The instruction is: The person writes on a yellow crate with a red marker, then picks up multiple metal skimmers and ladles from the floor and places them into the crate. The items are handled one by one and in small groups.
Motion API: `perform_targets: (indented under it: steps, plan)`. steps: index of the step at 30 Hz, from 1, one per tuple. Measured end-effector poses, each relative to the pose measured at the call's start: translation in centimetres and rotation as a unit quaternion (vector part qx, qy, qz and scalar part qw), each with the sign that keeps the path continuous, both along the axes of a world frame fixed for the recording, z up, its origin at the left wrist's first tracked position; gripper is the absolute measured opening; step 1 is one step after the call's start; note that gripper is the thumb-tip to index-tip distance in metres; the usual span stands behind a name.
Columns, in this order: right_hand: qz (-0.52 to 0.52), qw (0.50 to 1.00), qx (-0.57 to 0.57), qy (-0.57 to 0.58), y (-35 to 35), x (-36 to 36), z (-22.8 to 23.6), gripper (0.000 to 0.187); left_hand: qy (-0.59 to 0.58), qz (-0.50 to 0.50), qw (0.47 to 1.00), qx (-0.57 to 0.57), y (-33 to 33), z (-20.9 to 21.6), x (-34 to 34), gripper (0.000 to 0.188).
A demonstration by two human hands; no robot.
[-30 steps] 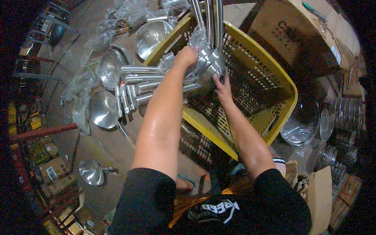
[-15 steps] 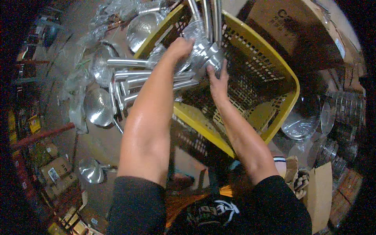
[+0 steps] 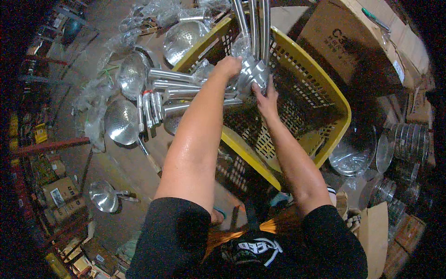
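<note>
A bundle of shiny steel ladles (image 3: pixel 253 74) is between my hands, over the far left part of a yellow plastic basket (image 3: pixel 341 125). Their tubular handles (image 3: pixel 253 28) point away from me, and the bowls overlap closely. My left hand (image 3: pixel 227 68) is closed on the bundle's left side, its fingertips partly hidden. My right hand (image 3: pixel 267 100) grips the lower right, thumb toward me and fingers along the far side. Clear plastic film (image 3: pixel 241 46) clings near the handles. More steel handles (image 3: pixel 174 76) stick out over the basket's left rim, partly behind my left forearm.
Perforated steel strainers (image 3: pixel 121 122) and crumpled plastic film (image 3: pixel 93 123) lie on the floor at left. A small ladle (image 3: pixel 103 196) rests nearer. Cardboard boxes (image 3: pixel 339 42) stand at the far right. Stacked round metal pieces (image 3: pixel 409 144) and a film-wrapped basin (image 3: pixel 353 156) are beside the basket.
The view has shifted a little, so the basket and the handles at its left rim appear elsewhere. Both hands keep their hold on the ladles above the basket.
</note>
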State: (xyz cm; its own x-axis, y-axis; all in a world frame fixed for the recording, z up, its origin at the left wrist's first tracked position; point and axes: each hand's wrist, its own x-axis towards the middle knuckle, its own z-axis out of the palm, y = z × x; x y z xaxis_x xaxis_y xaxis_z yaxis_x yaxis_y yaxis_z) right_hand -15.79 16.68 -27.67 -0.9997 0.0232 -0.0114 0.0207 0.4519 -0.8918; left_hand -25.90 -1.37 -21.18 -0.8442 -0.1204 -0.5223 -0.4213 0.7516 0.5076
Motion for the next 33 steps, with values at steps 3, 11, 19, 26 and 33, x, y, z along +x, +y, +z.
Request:
perform_targets:
  steps: [3, 11, 19, 26, 33]
  plan:
    - [-0.007, 0.998, 0.015, -0.061, 0.4, -1.1, 0.0, 0.095, 0.036, -0.011, 0.998, -0.041, 0.1, 2.2, 1.0, 0.054]
    - [0.003, 0.994, 0.078, -0.076, 0.6, -1.3, 0.5, 0.096, 0.246, -0.176, 0.908, -0.289, -5.8, 13.8, 9.8, 0.054]
    - [0.063, 0.984, -0.111, -0.124, 0.0, -1.0, 3.3, 0.098, 0.237, -0.001, 0.957, -0.168, -10.7, 13.7, 16.4, 0.076]
    - [0.012, 0.984, -0.065, -0.168, -0.5, -1.0, 2.3, 0.099, 0.303, 0.027, 0.945, -0.119, -12.1, 11.3, 14.9, 0.082]
    - [0.013, 0.989, -0.034, -0.14, 0.8, -2.5, -0.7, 0.087, 0.419, 0.14, 0.895, -0.051, -16.0, 15.0, 21.2, 0.067]
